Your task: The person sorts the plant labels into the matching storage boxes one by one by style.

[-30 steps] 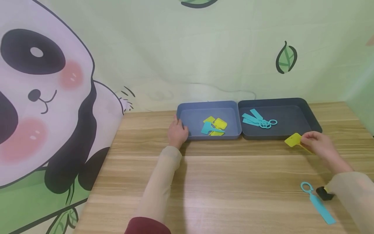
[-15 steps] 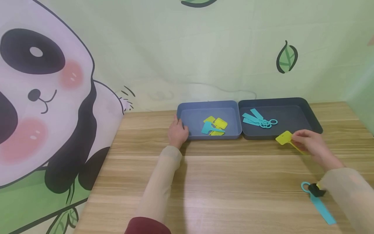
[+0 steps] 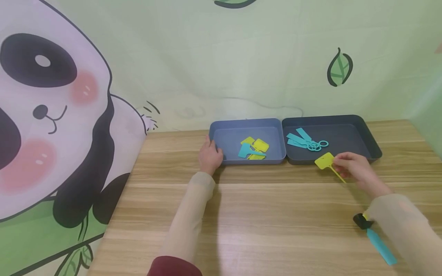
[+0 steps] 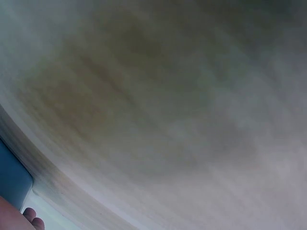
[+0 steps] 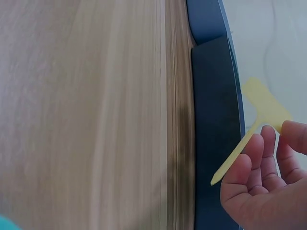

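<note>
My right hand (image 3: 355,171) pinches a yellow T-shaped plant label (image 3: 324,161) between thumb and fingertips, its pointed stem slanting down. It hangs just in front of the dark tray (image 3: 374,153); in the right wrist view the yellow label (image 5: 268,108) shows large beside the tray wall. My left hand (image 3: 210,156) grips the near left corner of the blue tray (image 3: 224,132). Inside that tray lie several yellow labels (image 3: 260,145) with a turquoise T-shaped label (image 3: 246,150) on top. The dark tray holds several turquoise ring-topped tags (image 3: 304,138) in a fan.
A turquoise tag (image 3: 381,247) lies on the wooden table (image 3: 276,218) at the front right, partly covered by the black wrist camera (image 3: 362,221). The two trays stand side by side against a green printed backdrop (image 3: 262,57).
My right hand has moved left along the dark tray's front with the yellow label. Its wrist now covers the ring of the loose turquoise tag. The left hand stays put.
</note>
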Available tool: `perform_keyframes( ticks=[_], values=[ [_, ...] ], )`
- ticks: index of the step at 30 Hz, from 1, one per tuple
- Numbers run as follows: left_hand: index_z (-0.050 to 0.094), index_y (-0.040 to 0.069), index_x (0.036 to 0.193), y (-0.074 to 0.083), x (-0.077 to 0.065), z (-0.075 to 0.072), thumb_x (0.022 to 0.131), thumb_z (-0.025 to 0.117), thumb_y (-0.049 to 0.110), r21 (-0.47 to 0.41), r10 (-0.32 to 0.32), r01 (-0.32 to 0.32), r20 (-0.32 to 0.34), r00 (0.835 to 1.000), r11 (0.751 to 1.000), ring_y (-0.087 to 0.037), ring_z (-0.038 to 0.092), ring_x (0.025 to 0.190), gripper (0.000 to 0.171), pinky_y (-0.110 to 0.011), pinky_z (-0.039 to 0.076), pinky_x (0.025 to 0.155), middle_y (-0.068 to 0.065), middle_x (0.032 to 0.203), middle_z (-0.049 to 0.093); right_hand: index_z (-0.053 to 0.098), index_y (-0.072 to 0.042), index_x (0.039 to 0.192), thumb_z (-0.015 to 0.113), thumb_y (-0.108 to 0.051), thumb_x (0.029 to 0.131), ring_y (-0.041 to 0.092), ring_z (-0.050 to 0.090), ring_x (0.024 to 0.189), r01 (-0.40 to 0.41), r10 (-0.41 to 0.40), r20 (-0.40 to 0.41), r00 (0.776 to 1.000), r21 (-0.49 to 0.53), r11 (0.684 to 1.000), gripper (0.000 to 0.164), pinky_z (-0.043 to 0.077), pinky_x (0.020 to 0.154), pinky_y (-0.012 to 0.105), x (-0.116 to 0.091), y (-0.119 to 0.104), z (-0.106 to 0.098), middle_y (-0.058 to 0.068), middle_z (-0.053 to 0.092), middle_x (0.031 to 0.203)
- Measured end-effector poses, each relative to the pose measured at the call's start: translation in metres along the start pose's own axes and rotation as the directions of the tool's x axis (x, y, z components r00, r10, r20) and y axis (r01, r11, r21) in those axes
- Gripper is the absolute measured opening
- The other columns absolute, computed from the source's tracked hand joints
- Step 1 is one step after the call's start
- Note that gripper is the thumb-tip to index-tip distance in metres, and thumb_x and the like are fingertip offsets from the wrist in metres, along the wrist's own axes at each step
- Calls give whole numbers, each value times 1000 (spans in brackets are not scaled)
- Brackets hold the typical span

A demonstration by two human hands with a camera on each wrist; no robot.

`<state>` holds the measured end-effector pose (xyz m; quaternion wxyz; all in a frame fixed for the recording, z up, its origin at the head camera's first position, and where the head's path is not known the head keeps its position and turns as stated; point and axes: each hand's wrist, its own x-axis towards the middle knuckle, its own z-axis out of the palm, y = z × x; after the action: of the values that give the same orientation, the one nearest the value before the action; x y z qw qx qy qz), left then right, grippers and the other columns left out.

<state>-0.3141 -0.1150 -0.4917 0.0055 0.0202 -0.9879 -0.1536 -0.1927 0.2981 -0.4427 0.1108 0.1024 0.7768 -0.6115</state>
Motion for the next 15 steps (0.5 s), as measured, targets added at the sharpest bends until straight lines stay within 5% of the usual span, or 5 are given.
perform_keyframes(
  ticks=[15],
  values=[
    [30,3,137,-1,1,0,89,34,32,6,-6,6,17,1000,1000,-21,22,135,56,-32,21,110,-8,149,11,49,-8,92,51,-16,88,1,57,63,-30,25,78,997,65,997,9,49,56,18,1,-14,21,-15,62,69]
  ],
)
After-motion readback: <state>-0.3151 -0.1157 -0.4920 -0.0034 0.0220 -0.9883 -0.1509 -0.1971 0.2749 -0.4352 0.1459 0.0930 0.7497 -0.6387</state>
